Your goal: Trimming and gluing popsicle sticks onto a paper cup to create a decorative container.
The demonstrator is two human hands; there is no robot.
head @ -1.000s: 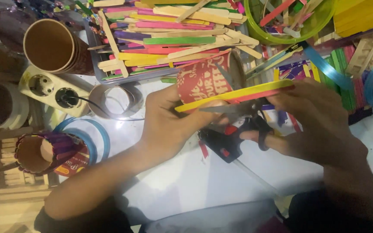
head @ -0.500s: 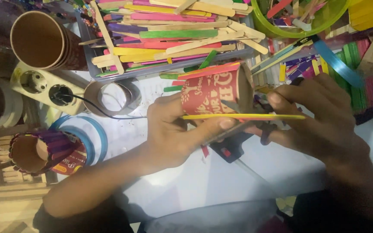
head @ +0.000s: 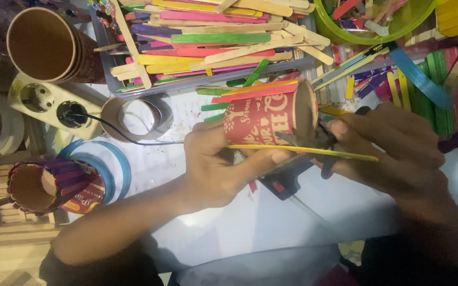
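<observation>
1. Your left hand (head: 223,169) comes in from the lower left with the forearm across the white table (head: 250,222). Its fingers are curled around the red paper cup with pale lettering (head: 263,119), and the thumb presses a thin yellow wooden craft stick (head: 303,151) against the cup wall.
2. The cup lies on its side in the middle of the view, above the table, with its open mouth toward your right hand.
3. Your right hand (head: 393,151) comes in from the lower right. It is closed on a black glue gun with a red trigger (head: 292,177), and the nozzle is just beside the yellow stick, near the cup rim.
4. The yellow stick runs nearly level from your left fingertips to under your right hand.
5. Above the cup, very near, is a grey plastic tray of coloured craft sticks (head: 107,63); some sticks reach over its edge to the cup.
6. To the left are a roll of clear tape (head: 136,116), a cream power strip with a black plug (head: 49,103) and a cup half covered with purple sticks (head: 49,185).
7. The bare room is below your hands, on the white table.
</observation>
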